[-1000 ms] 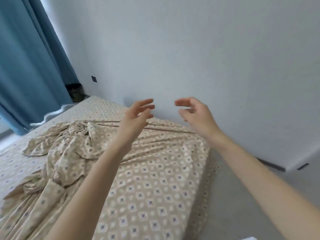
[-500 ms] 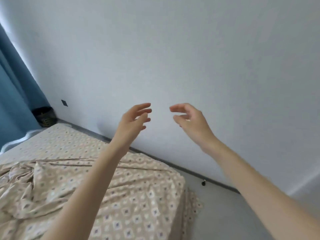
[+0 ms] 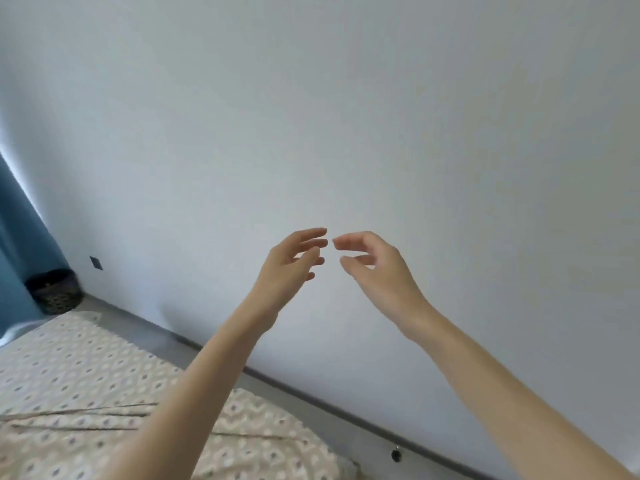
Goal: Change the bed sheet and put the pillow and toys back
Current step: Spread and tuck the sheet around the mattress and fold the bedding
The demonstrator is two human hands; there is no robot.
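Observation:
A beige bed sheet [image 3: 86, 382] with a small diamond pattern covers the bed at the lower left; a few creases run across it near the bottom edge. My left hand [image 3: 289, 265] is raised in front of the white wall, fingers relaxed and loosely spread, holding nothing. My right hand [image 3: 375, 263] is raised beside it, fingers gently bent, empty too. The fingertips of the two hands almost meet. Neither hand touches the sheet. No pillow or toys are in view.
A blue curtain [image 3: 17, 244] hangs at the far left. A dark woven basket [image 3: 55, 291] stands in the corner on the floor. A grey baseboard [image 3: 311, 398] runs along the white wall. A small dark object [image 3: 396, 454] lies on the floor by the wall.
The view has tilted upward, so less of the bed shows and more wall. Both hands have risen and come closer together, fingertips nearly meeting.

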